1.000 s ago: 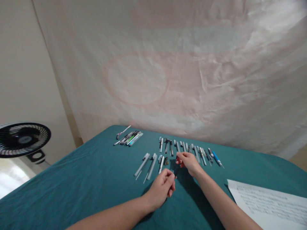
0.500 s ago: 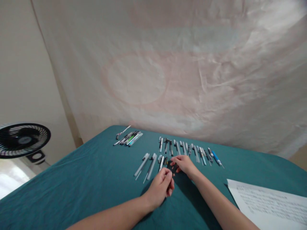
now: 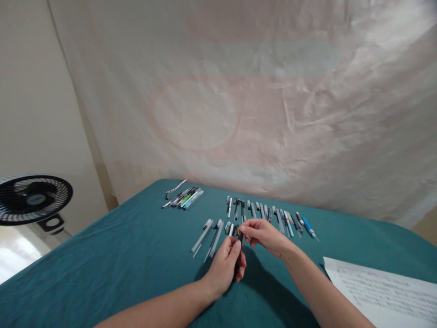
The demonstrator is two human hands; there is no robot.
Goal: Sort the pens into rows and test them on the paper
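My left hand (image 3: 226,266) and my right hand (image 3: 264,234) meet above the teal tablecloth (image 3: 129,255), both closed on one dark pen (image 3: 239,241). The left fingers wrap its lower part and the right fingertips pinch its upper end. Just beyond the hands lies a short row of clear and white pens (image 3: 213,233). Farther back a longer row of several pens (image 3: 269,213) runs to the right, ending with a blue one (image 3: 309,226).
A bundle of pens (image 3: 184,197) lies at the far left of the table. A printed paper sheet (image 3: 382,289) lies at the right front. A black fan (image 3: 32,199) stands off the table's left side. A pale cloth hangs behind.
My right hand drew back from the far row with a dark pen and met my left hand, which rose slightly and closed on the pen's lower part.
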